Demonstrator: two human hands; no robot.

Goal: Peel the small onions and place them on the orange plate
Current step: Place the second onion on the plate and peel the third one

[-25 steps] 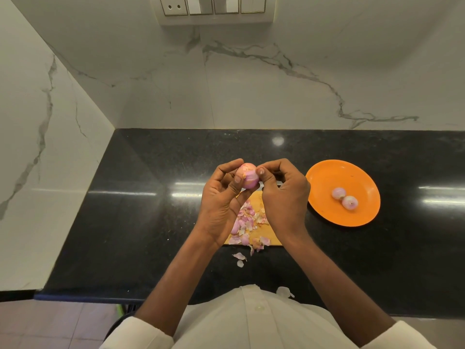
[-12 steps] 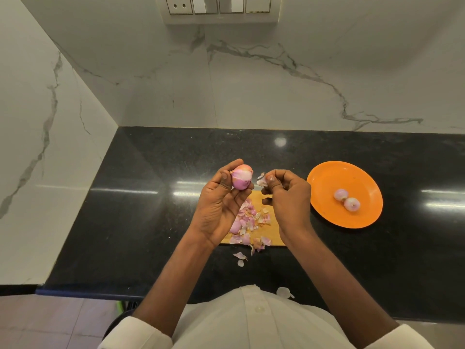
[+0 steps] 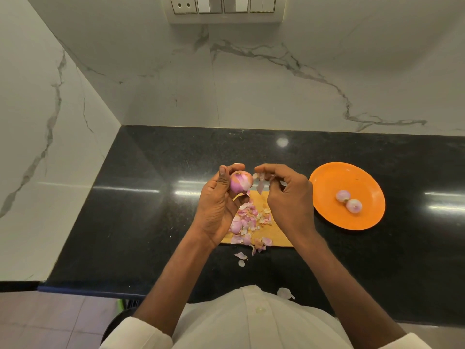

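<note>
Onion (image 3: 241, 185) up over the cutting board (image 3: 278, 235), left hand (image 3: 219, 210) curled around it, right hand (image 3: 289, 197) pinching a strip of skin (image 3: 260, 186) just beside it. Two peeled onions (image 3: 348, 201) sit on the orange plate (image 3: 327, 217).

A black speckled stone counter (image 3: 156, 197) fills a corner, glossy with streaks of reflected light; white marble walls (image 3: 276, 91) with grey veins rise behind and to the left; a switch panel (image 3: 222, 8) sits high on the back wall; pinkish floor tiles (image 3: 50, 321) show below.
</note>
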